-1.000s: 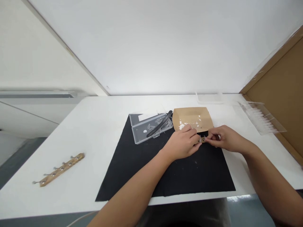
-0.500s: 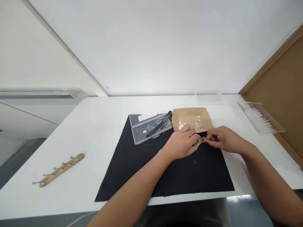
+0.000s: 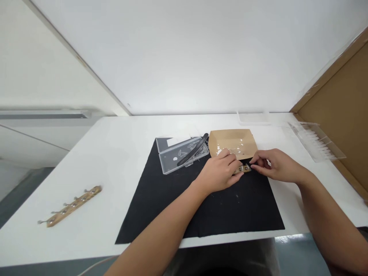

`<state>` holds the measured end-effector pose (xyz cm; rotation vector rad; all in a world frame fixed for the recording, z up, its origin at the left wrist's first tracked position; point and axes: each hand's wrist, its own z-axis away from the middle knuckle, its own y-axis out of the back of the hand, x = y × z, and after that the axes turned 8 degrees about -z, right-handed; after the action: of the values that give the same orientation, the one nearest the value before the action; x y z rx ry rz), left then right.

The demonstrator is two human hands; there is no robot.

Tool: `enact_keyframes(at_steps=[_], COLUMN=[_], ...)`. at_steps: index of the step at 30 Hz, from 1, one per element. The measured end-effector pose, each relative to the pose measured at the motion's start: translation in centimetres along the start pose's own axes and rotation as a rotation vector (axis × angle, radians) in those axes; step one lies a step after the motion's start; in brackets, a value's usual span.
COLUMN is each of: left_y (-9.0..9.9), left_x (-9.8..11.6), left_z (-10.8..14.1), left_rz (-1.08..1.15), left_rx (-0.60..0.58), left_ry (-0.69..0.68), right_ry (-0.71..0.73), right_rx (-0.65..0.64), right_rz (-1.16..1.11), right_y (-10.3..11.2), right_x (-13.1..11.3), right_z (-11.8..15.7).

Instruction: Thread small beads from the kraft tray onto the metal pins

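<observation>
Wooden strip (image 3: 245,168) with metal fittings — gripped in the left hand (image 3: 220,170), right hand (image 3: 274,165) just off its exposed end.
Left fingers clasp the strip over the black mat (image 3: 235,214) and hide most of its length; the bare end points toward the right fingertips. Right thumb and forefinger stand near each other, beside that end; whether they pinch something small, cannot tell. Just beyond the left fingers: a brown tray (image 3: 232,138) with white flecks. To their left: a clear case (image 3: 169,168), a dark curved bar (image 3: 195,149) across it. Farther left, well apart: a pegged strip (image 3: 73,207). Handling, judged: light, stiff, metal likely slick — best held by the long wooden edges, clear of the fittings.
</observation>
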<state>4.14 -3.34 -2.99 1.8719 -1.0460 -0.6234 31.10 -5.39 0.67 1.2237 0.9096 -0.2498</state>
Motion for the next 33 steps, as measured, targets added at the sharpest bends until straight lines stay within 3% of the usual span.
enact_keyframes(at_steps=[12,33], left_y=[0.21,-0.06], left_x=[0.00,-0.17], left_z=[-0.01,-0.04], left_rz=[-0.042,-0.035], left_rx=[-0.046,-0.057], left_ry=[-0.001,0.004], right_ry=[0.008,0.012], right_rx=[-0.065,-0.035], right_rz=[0.011,0.073], right_y=[0.12,-0.12], right_x=[0.89,0.61], right_z=[-0.03,-0.14])
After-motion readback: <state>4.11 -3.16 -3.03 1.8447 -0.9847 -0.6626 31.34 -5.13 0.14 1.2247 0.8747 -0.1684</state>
